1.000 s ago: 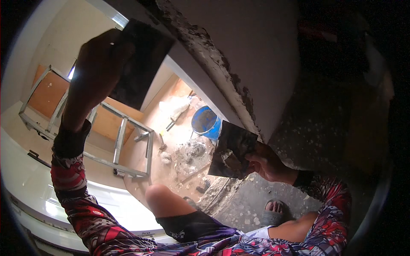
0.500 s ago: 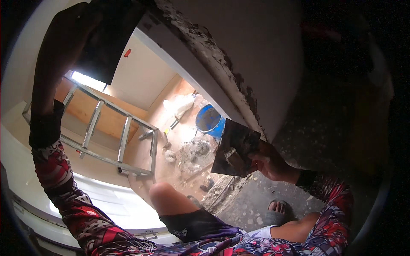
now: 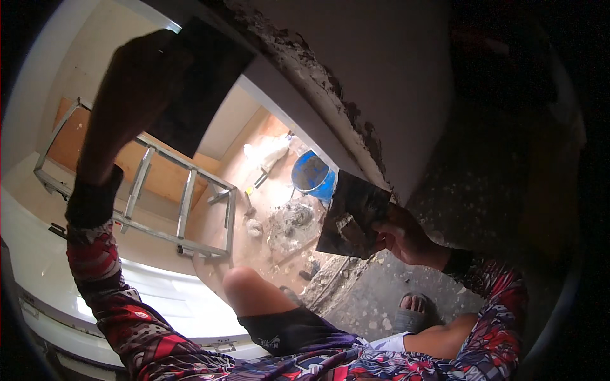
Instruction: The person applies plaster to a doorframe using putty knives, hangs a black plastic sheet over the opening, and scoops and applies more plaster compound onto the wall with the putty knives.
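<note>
The left hand is raised far to the upper left, closed on a dark flat trowel whose blade reaches right toward the rough plaster edge. Well apart, low on the right, the right hand grips a mortar-smeared board, which lies nearer that edge's lower end.

Trowel – flat dark rectangular blade, raised high at upper left, gripped in left hand, blade tilted, near rough plaster edge of wall. Hawk board – dark square plate smeared with wet grey mortar, tilted on edge, held lower right in right hand.
</note>
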Demonstrator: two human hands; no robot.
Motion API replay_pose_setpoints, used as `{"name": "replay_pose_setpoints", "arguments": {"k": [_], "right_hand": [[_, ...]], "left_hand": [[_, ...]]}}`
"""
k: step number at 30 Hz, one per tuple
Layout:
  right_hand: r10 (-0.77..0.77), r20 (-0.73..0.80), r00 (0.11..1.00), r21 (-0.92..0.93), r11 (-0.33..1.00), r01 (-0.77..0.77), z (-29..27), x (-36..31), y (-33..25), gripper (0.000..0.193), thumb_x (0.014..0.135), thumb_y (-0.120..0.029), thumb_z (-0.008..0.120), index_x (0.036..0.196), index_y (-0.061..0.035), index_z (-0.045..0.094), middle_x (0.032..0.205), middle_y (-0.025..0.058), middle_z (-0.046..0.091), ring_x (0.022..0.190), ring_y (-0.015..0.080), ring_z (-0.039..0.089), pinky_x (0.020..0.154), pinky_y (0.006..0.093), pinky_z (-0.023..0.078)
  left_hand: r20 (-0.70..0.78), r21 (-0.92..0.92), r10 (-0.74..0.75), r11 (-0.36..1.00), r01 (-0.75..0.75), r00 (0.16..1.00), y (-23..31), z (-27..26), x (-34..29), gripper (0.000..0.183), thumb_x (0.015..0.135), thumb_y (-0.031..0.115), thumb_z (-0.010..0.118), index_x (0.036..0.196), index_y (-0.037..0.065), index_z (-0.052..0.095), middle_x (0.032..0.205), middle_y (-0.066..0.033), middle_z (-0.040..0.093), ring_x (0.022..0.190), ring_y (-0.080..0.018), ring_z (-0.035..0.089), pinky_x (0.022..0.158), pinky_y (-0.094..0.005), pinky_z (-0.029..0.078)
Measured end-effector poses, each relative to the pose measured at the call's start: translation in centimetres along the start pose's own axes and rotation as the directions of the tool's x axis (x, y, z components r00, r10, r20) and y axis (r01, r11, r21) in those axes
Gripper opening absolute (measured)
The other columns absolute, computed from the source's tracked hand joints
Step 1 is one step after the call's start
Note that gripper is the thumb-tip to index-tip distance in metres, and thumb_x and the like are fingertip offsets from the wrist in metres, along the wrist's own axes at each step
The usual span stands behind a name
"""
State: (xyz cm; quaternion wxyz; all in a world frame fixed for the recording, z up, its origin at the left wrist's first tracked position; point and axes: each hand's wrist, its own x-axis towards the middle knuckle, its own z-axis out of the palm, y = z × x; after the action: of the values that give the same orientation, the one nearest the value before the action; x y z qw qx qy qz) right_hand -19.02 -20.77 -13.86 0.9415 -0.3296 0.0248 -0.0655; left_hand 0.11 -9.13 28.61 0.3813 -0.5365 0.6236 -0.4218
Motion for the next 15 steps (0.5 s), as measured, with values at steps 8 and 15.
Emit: {"name": "replay_pose_setpoints", "arguments": {"k": [8, 15], "right_hand": [[0.014, -0.06, 0.998, 0.138, 0.99, -0.005, 0.2, -0.8, -0.6, 0.035, 0.093, -0.008, 0.056, 0.128, -0.0059, 0.051, 0.116, 0.0109, 0.065, 0.09, 0.0239, 0.07, 0.074, 0.0446, 0.063], [-0.03, 0.022, 0.999, 0.16, 0.987, 0.026, -0.3, -0.4, -0.3, 0.045, 0.094, -0.008, 0.053, 0.137, -0.0073, 0.043, 0.127, 0.0119, 0.059, 0.107, 0.0278, 0.066, 0.083, 0.0491, 0.061]], "left_hand": [[-0.128, -0.509, -0.099, 0.86, 0.02, 0.987, 10.1, 1.9, -1.0, 0.019, 0.082, 0.002, 0.067, 0.1, 0.006, 0.062, 0.097, -0.0125, 0.059, 0.076, -0.0267, 0.064, 0.057, -0.0358, 0.053], [0.442, -0.816, -0.255, -0.513, 0.267, 0.86, 20.9, 6.5, -5.4, 0.022, 0.093, 0.014, 0.062, 0.109, 0.0, 0.058, 0.094, -0.0041, 0.064, 0.076, -0.017, 0.061, 0.068, -0.0314, 0.05]]}}
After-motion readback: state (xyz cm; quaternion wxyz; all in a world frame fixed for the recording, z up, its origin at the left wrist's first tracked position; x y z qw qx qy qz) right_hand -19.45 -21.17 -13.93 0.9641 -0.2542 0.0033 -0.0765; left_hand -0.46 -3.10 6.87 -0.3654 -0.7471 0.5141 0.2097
